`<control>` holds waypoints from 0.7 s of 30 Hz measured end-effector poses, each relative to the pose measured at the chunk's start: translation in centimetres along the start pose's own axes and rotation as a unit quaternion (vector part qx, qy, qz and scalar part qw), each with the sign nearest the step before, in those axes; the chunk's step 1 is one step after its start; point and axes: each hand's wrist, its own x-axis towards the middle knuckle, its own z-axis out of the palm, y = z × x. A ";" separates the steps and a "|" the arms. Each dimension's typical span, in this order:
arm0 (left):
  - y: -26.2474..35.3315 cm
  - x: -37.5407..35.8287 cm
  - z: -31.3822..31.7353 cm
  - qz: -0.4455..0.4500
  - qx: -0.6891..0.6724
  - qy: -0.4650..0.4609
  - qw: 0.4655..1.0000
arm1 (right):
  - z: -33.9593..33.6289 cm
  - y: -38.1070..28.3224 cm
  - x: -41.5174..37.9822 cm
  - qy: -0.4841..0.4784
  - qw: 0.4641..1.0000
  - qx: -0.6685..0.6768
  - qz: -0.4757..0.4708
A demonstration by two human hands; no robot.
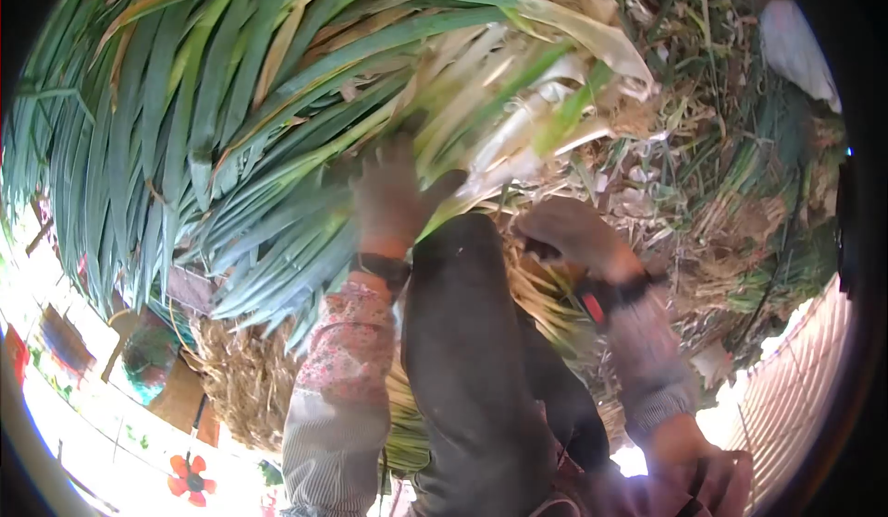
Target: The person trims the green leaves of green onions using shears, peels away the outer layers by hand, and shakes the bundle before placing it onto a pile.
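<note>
Long green leaves with pale stems, in a large bundle (277, 92), spread across the upper left and centre. My left hand (396, 189) lies against these leaves with its fingers apart, a little blurred, and holds nothing. To its right, past the dark-trousered knee (462, 332), my right hand (569, 230) is beside the pale stem ends and dry litter. Its fingers curl downward by a small dark shape; what they hold, if anything, is hidden.
Loose trimmings and roots (721, 212) cover the ground at right, with a white piece (797, 53) at the upper edge. Another hand (698, 466) shows at bottom right; whose is unclear. A red flower-shaped object (192, 480) and a straw-like bundle (245, 378) are lower left.
</note>
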 end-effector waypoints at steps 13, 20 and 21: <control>-0.2 -0.5 0.3 -0.011 0.000 0.073 0.997 | -0.1 -11.1 21.3 0.121 0.771 -0.622 -0.061; -0.7 0.0 -0.7 -0.009 -0.017 0.022 1.000 | -8.0 -11.2 15.5 0.132 0.849 -0.501 -0.103; -0.7 0.4 -0.6 -0.007 -0.021 0.030 0.999 | -8.5 -13.7 13.2 0.210 0.928 -0.299 -0.076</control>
